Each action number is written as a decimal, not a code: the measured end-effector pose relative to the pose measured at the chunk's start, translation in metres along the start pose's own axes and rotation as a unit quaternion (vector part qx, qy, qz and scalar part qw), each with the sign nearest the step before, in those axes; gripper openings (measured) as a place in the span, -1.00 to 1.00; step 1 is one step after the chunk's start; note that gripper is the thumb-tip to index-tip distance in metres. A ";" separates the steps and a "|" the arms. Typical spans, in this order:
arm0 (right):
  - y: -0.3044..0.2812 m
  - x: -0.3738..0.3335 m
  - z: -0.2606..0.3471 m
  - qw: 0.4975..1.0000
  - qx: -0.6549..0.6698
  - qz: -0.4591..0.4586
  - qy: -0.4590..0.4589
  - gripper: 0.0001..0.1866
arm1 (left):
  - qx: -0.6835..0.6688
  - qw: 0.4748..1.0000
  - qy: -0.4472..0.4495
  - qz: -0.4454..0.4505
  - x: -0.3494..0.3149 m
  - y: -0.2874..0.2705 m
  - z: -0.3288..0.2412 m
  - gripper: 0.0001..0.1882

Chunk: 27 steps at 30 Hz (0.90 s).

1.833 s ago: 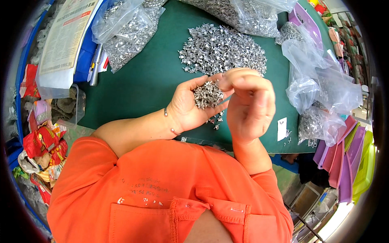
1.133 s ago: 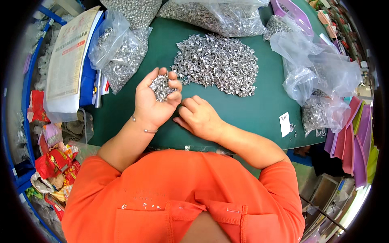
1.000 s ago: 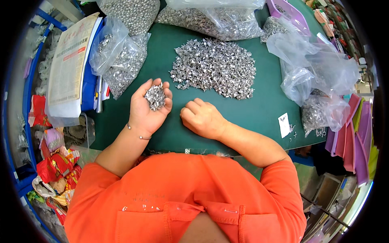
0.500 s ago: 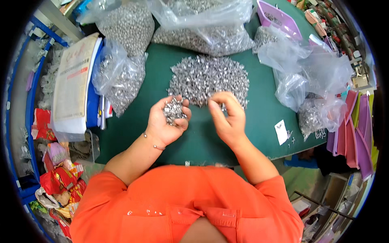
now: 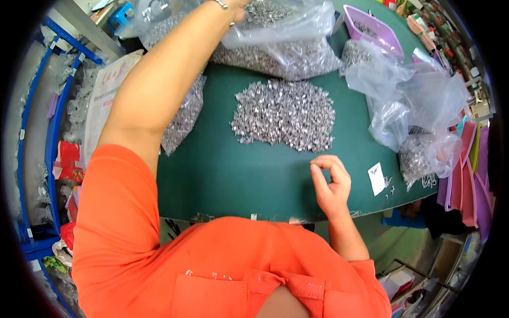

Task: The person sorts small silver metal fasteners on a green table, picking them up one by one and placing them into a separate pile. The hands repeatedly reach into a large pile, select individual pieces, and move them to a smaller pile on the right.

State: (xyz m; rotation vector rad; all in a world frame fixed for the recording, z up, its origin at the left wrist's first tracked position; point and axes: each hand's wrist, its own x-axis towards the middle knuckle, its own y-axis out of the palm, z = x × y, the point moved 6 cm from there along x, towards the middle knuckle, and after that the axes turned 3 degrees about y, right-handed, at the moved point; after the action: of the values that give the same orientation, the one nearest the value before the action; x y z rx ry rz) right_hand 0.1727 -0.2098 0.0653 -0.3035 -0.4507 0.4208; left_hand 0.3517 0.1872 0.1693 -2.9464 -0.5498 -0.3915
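Note:
My left arm stretches across to the far side of the table. Only part of my left hand [image 5: 237,9] shows at the top edge, at the mouth of a large clear plastic bag [image 5: 281,55] full of small metal pieces; its fingers are mostly cut off. My right hand [image 5: 334,185] hovers over the near right of the table, fingers curled and thumb against the forefinger. Whatever it may hold is hidden. Beyond it lies a loose pile of small silvery metal pieces [image 5: 286,116], apart from the hand.
A purple basket [image 5: 392,40] stands far right, near crumpled clear bags [image 5: 392,95] and a smaller bag of metal pieces [image 5: 419,156]. A white slip [image 5: 376,179] lies on the green tabletop [image 5: 238,180]. Another filled bag [image 5: 183,116] lies left, partly behind my arm.
My left hand, which was cupping a handful of metal pieces near the pile, has swung far forward to the large bag. My right hand has drawn back from the pile, toward me and rightward.

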 end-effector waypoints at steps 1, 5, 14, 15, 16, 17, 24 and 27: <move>0.005 0.002 -0.001 1.000 -0.011 0.018 -0.010 -0.95 | 0.034 0.999 0.032 -0.020 -0.016 -0.008 -0.005 -0.66; 0.045 0.012 0.009 0.977 -0.103 0.123 -0.142 -0.74 | 0.291 0.955 -0.042 0.025 -0.162 0.035 -0.008 -0.75; 0.108 0.009 -0.007 0.901 -0.142 0.327 -0.246 -0.59 | 0.300 0.946 0.009 0.122 -0.336 0.054 0.065 -0.63; 0.093 0.003 -0.011 0.910 -0.152 0.301 -0.241 -0.60 | 0.283 0.951 -0.001 0.126 -0.347 0.063 0.052 -0.59; 0.077 -0.003 -0.014 0.923 -0.168 0.263 -0.225 -0.60 | 0.277 0.952 -0.002 0.134 -0.355 0.072 0.042 -0.57; 0.066 -0.007 -0.019 0.930 -0.167 0.256 -0.206 -0.60 | 0.287 0.945 0.041 0.149 -0.361 0.081 0.043 -0.58; 0.029 -0.033 -0.028 0.960 -0.135 0.196 -0.144 -0.63 | 0.204 0.973 0.072 0.081 -0.345 0.103 0.043 -0.74; 0.019 -0.043 -0.021 0.978 -0.112 0.144 -0.104 -0.66 | 0.273 0.945 0.108 0.141 -0.357 0.108 0.039 -0.82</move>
State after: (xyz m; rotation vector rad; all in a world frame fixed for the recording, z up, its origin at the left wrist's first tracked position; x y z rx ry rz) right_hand 0.1413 -0.2164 0.0254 -0.5495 -0.6644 0.6913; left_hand 0.0790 -0.0276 0.0270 -2.3595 -0.1635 -0.4375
